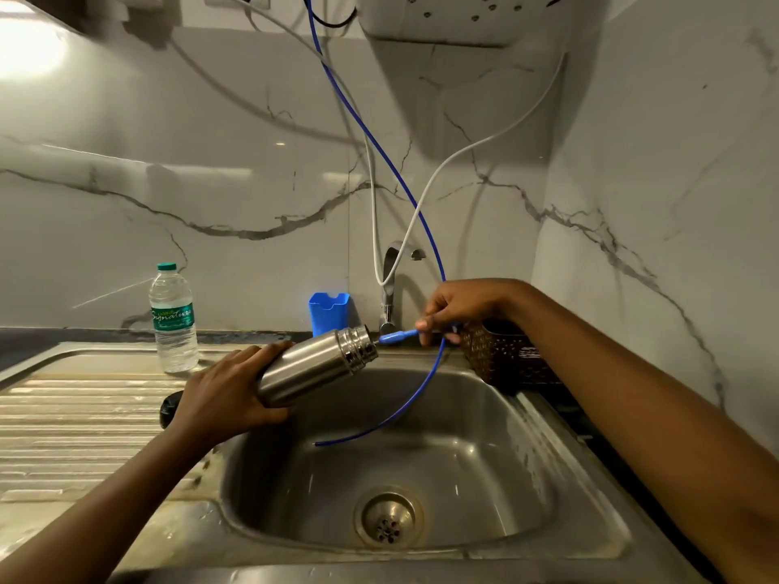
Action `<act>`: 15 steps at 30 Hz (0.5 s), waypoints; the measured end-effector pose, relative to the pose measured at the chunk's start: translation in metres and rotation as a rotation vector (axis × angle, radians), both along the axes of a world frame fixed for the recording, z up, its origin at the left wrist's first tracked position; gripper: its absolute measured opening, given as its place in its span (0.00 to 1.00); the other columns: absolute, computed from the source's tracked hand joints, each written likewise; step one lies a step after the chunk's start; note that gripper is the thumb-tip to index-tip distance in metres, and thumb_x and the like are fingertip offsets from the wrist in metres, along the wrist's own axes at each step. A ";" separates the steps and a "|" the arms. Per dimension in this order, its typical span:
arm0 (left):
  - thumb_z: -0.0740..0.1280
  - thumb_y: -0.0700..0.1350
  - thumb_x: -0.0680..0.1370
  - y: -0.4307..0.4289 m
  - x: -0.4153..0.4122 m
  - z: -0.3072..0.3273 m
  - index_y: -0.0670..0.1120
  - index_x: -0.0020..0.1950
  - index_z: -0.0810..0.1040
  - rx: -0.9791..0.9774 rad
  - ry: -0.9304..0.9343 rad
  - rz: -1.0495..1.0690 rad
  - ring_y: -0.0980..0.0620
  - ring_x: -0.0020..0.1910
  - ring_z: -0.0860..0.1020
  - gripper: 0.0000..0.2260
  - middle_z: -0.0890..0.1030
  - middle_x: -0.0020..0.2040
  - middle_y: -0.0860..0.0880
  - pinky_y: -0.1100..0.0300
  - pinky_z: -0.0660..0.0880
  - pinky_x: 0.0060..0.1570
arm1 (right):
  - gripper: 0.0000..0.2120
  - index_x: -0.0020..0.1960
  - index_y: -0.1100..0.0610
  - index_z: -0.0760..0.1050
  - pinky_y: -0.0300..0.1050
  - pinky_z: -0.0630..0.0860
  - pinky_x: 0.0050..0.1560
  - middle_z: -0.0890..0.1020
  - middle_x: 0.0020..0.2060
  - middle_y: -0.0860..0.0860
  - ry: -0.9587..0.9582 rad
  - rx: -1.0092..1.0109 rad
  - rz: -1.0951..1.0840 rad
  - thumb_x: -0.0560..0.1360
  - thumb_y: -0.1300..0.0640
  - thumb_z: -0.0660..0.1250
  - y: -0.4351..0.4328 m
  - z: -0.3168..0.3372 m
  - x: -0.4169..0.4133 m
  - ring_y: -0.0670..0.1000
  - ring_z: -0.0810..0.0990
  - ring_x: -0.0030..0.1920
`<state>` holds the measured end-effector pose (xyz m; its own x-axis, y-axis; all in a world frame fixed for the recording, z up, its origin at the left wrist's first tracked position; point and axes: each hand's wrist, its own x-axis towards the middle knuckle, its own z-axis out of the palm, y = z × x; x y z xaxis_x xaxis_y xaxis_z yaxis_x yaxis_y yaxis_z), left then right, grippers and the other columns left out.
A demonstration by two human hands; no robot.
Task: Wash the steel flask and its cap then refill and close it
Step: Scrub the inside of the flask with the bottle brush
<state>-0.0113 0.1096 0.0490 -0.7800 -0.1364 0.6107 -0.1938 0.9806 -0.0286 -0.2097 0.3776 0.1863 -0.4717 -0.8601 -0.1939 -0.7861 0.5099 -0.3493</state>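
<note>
Over the sink (484, 436), the left hand (223, 398) wraps the steel flask (320, 364) low on its body, mouth tilted up; the right hand (459, 307) pinches a blue brush (396, 337) at the open mouth. Stiff, smooth steel (likely slippery when wet), so a full-palm mid-body hold looks safest.

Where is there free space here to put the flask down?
The ribbed drainboard is bare in front of the plastic bottle, left of the basin. The basin floor around the drain is free, under the hanging blue tube. The back rim is crowded with the blue holder, tap and brown basket.
</note>
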 end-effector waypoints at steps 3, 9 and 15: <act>0.57 0.74 0.57 -0.001 0.001 0.004 0.58 0.73 0.63 0.132 -0.025 0.030 0.49 0.53 0.78 0.46 0.79 0.60 0.51 0.58 0.70 0.40 | 0.13 0.53 0.53 0.79 0.37 0.70 0.41 0.79 0.41 0.45 0.619 -0.223 0.111 0.73 0.47 0.68 0.004 -0.009 0.004 0.46 0.75 0.41; 0.60 0.72 0.60 0.001 0.002 0.002 0.55 0.71 0.68 0.020 -0.012 -0.031 0.47 0.47 0.80 0.42 0.81 0.54 0.50 0.61 0.68 0.35 | 0.10 0.50 0.55 0.82 0.30 0.66 0.34 0.78 0.28 0.44 0.395 -0.205 0.165 0.75 0.50 0.66 0.004 -0.005 0.006 0.43 0.72 0.29; 0.61 0.69 0.62 0.004 0.002 0.004 0.53 0.68 0.69 -0.089 0.030 -0.028 0.47 0.40 0.81 0.37 0.81 0.48 0.49 0.64 0.64 0.31 | 0.16 0.47 0.60 0.80 0.33 0.62 0.23 0.70 0.21 0.47 -0.179 0.081 -0.002 0.78 0.48 0.60 -0.006 0.007 -0.007 0.43 0.64 0.20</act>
